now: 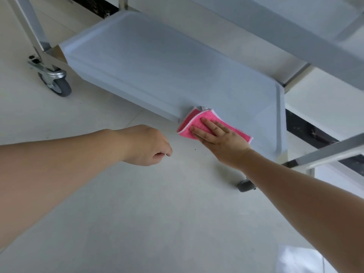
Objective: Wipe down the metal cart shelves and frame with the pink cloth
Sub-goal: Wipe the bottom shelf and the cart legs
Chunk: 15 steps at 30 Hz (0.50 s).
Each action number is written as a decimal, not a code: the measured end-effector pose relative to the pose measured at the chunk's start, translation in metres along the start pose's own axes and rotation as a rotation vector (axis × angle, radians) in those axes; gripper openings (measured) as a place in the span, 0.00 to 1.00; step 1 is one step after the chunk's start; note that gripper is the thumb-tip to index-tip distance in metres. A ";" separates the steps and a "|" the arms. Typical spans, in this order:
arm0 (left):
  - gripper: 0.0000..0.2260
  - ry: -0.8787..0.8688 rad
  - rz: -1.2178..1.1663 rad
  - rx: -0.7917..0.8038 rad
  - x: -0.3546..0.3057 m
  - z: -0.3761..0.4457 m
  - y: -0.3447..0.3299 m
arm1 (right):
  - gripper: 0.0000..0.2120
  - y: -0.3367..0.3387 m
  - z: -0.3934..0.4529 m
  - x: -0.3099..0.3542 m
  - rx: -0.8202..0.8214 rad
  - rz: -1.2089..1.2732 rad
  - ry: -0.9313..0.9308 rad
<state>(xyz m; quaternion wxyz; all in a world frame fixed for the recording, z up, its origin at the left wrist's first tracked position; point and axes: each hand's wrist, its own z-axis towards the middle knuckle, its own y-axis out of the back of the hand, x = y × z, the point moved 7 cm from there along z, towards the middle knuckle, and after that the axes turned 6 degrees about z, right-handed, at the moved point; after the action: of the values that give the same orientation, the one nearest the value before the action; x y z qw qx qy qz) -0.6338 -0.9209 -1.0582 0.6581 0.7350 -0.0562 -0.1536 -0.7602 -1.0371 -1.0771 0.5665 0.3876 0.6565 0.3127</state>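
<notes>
The metal cart's bottom shelf is a grey tray with a raised rim, low above the floor. A pink cloth with a white edge lies folded on the shelf's near edge, partly hanging over it. My right hand presses flat on the cloth with straight fingers. My left hand hovers over the floor to the left of the cloth, fingers loosely curled, holding nothing. A higher shelf of the cart crosses the top right.
A grey caster wheel stands at the cart's left leg, another caster shows under my right forearm. Metal frame bars run at the right. Pale tiled floor fills the foreground.
</notes>
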 end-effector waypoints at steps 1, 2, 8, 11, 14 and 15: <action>0.14 -0.006 0.007 0.004 -0.003 0.005 0.001 | 0.30 -0.002 -0.008 -0.002 -0.009 -0.020 -0.005; 0.14 -0.008 0.012 0.008 -0.005 0.010 0.002 | 0.30 -0.004 -0.017 -0.004 -0.010 -0.039 -0.014; 0.15 -0.050 0.028 0.034 -0.025 0.038 0.002 | 0.35 -0.020 -0.069 -0.012 0.101 -0.063 -0.069; 0.15 -0.081 0.023 0.044 -0.035 0.051 0.001 | 0.47 -0.021 -0.090 -0.014 0.145 -0.042 -0.089; 0.14 -0.123 0.010 0.032 -0.046 0.064 0.001 | 0.49 -0.028 -0.112 -0.018 0.207 0.005 -0.148; 0.14 -0.135 0.006 0.029 -0.049 0.068 0.001 | 0.46 -0.029 -0.121 -0.019 0.199 0.019 -0.166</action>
<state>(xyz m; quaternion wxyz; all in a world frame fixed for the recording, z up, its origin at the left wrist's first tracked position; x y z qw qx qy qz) -0.7002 -0.9720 -1.0560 0.6425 0.7322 -0.1049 -0.2000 -0.8825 -1.0646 -1.0728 0.5748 0.4728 0.6312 0.2183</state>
